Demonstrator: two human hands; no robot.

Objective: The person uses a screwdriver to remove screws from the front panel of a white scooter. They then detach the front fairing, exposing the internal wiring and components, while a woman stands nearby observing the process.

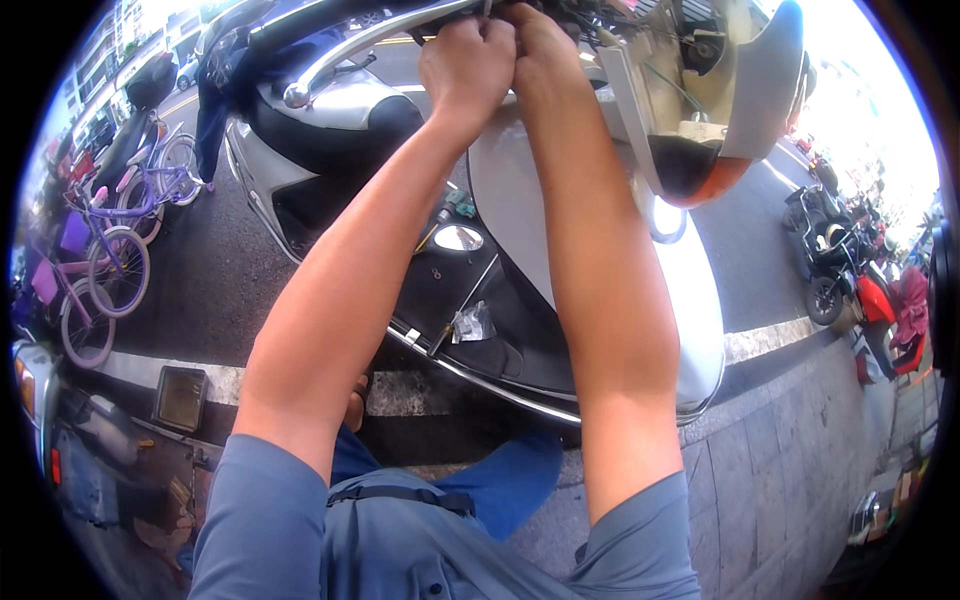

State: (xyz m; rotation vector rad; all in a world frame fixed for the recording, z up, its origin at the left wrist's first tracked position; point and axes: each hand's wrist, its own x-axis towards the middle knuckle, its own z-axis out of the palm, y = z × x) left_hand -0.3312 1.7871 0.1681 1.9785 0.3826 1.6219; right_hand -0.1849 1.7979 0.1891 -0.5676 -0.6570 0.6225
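Note:
Both arms reach up to the open front of a white scooter [700, 330], at the top edge of the picture. My left hand [468, 75] is closed, fingers curled, beside a thin metal piece. Pressed close to it, my right hand [545, 45] has bent fingers partly cut off by the picture's edge; what either hand grips is hidden. A loosened white cowl [755, 100] with an orange lens [722, 180] hangs to the right. On the black footboard lie a long screwdriver [466, 303], a clear plastic bag [474, 322], a round mirror [458, 237] and small washers [436, 274].
Another white scooter with a black seat [325, 130] stands just beyond. Purple bicycles [120, 255] are parked at the left, near a square floodlight-like box [181, 398]. Paving [770, 480] lies at right, with a parked black vehicle [830, 240] farther off.

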